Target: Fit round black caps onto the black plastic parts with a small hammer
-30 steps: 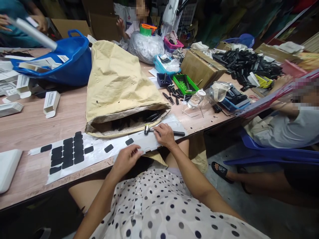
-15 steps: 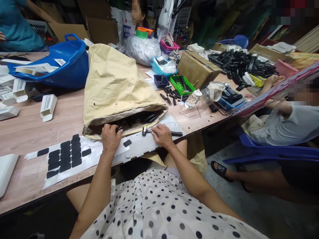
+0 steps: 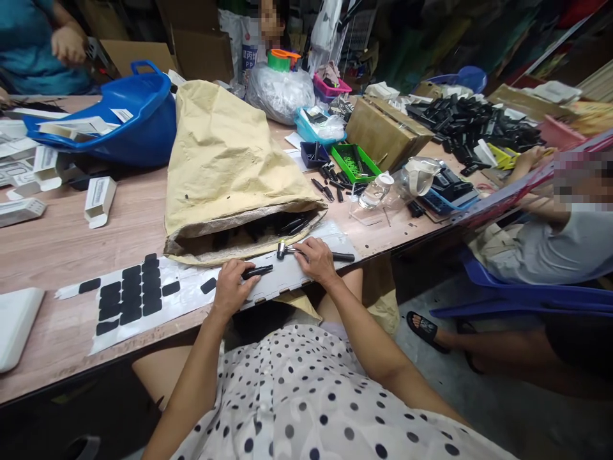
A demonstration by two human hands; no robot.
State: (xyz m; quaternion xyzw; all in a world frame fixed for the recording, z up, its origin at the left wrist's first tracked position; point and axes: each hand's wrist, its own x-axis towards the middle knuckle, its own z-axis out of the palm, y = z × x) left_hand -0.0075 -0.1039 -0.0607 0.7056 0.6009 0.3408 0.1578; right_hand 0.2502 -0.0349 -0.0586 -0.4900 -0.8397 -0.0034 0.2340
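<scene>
My left hand (image 3: 232, 286) is closed on a slim black pen-shaped part (image 3: 260, 271), just in front of the sack's mouth. The part lies low over a flat grey board (image 3: 287, 278) along the table's front edge. My right hand (image 3: 317, 260) grips a small hammer (image 3: 343, 257); its metal head points left and its black handle sticks out to the right. Behind both hands, a tan sack (image 3: 230, 160) lies with its mouth towards me, and more black parts (image 3: 293, 225) show inside. Left of my hands, a white sheet (image 3: 184, 305) carries several black rounded patches (image 3: 131, 294).
A blue scoop-shaped basin (image 3: 138, 121) and small white boxes (image 3: 100, 199) stand at the left. A green tray (image 3: 355, 162), a clear jar (image 3: 376, 191), a carton (image 3: 383, 128) and a black pile of parts (image 3: 472, 124) are to the right. A co-worker (image 3: 550, 236) sits at the right.
My left hand has drawn back from the sack's mouth to the right, bringing the black part over the board. My right hand keeps its hold on the hammer.
</scene>
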